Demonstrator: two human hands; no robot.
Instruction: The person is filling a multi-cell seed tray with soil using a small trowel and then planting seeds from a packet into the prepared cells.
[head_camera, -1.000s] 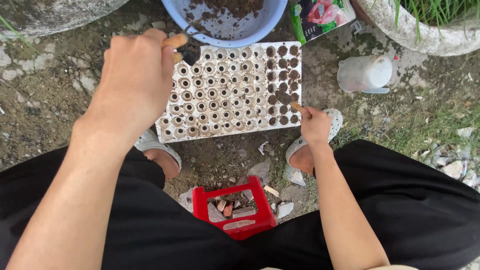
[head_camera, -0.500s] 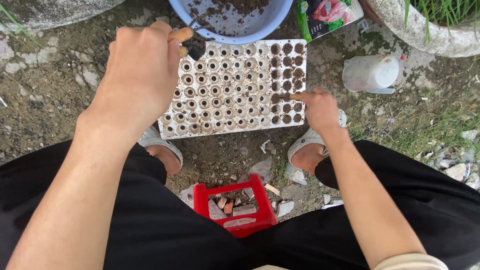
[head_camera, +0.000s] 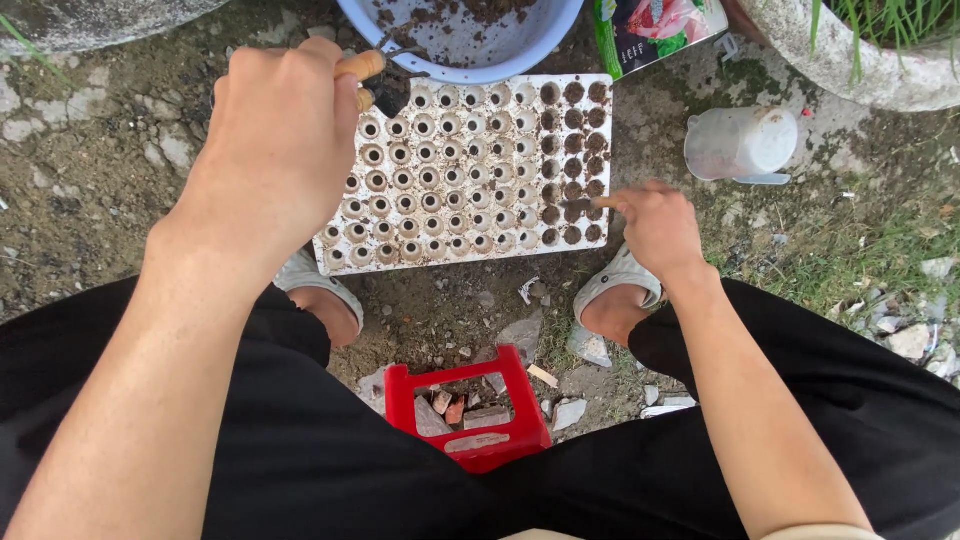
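On the bare ground between the feet lies the white seed tray (head_camera: 470, 170), light and thin, likely to bend, so best held by its rim. The left hand (head_camera: 280, 150) is closed on a wooden-handled trowel (head_camera: 385, 85) above the tray's far left corner. The right hand (head_camera: 658, 225) pinches a small stick (head_camera: 590, 203) at the soil-filled right cells, wrist bent down.

Bare dirt ground (head_camera: 110, 190), white seedling tray (head_camera: 470, 170), blue basin (head_camera: 470, 45), toppled jug (head_camera: 740, 145)
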